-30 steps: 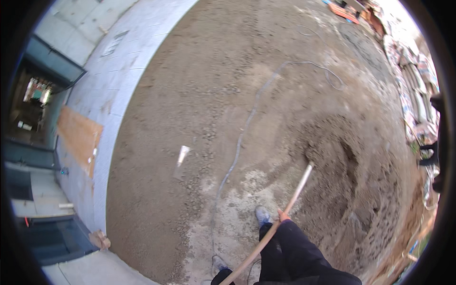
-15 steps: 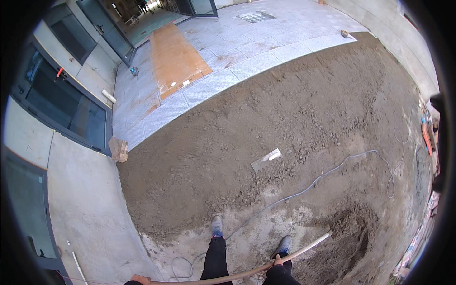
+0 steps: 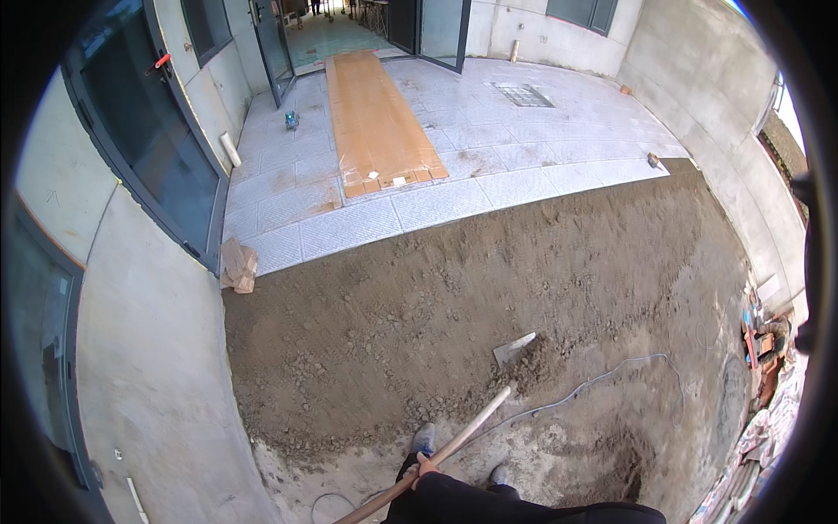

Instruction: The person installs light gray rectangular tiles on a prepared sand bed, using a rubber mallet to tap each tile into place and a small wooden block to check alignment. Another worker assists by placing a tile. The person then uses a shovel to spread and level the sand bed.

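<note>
A long pale wooden handle (image 3: 476, 421) slants up from the lower edge, with my right hand (image 3: 424, 468) wrapped round it. Its far end meets dark, crumbly mortar (image 3: 535, 360); any blade there blends in and I cannot make it out. Just beyond that end lies a flat metal trowel (image 3: 512, 351) with a light handle, partly edged by loose mortar. My left hand is out of the picture. Below the handle my grey shoes (image 3: 424, 438) stand at the edge of the spread mortar bed (image 3: 375, 323).
Pale paving slabs (image 3: 436, 210) border the bed, with brown cardboard sheeting (image 3: 375, 122) over some. A grey cable (image 3: 594, 382) snakes across the ground at right. A dug mortar heap (image 3: 624, 472) lies lower right. Concrete walls (image 3: 157, 349) stand left and right; a broken block (image 3: 238, 265) sits at the left corner.
The view has tilted up. The wooden handle has swung left and forward from the heap toward the trowel. A fresh clump of mortar lies beside the trowel. My left hand has left the picture.
</note>
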`<state>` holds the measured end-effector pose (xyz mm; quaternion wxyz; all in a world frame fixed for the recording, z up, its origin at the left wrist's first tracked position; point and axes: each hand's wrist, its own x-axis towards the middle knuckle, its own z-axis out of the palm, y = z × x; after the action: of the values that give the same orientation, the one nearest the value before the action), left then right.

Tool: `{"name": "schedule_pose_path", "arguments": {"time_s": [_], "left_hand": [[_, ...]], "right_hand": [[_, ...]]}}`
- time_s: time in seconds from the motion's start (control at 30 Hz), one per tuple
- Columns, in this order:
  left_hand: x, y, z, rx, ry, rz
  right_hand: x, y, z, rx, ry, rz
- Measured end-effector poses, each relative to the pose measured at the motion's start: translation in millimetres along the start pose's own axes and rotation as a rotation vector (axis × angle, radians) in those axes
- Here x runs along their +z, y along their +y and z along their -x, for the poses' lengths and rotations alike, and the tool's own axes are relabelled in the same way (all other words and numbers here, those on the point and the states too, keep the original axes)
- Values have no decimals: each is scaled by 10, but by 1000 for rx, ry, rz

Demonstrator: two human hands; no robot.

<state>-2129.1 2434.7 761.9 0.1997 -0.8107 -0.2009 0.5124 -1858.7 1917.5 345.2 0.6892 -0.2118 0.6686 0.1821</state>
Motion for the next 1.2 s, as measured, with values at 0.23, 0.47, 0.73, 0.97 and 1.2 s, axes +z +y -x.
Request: {"name": "schedule_pose_path", "arguments": {"time_s": [0.23, 0.47, 0.73, 0.97, 1.2], "left_hand": [[742, 649, 1333, -286, 614, 356], [581, 2920, 980, -112, 78, 627], [-646, 2517, 113, 55, 95, 463], [-3511, 2025, -803, 306, 323, -125], [-5222, 2807, 91, 338, 521, -560]], "right_hand": [[1517, -55, 768, 115, -504, 166], [2073, -754, 617, -177, -277, 589], [858, -270, 1400, 295, -673, 462], [711, -641, 783, 143, -203, 504], [-32, -505, -91, 165, -123, -95]]}}
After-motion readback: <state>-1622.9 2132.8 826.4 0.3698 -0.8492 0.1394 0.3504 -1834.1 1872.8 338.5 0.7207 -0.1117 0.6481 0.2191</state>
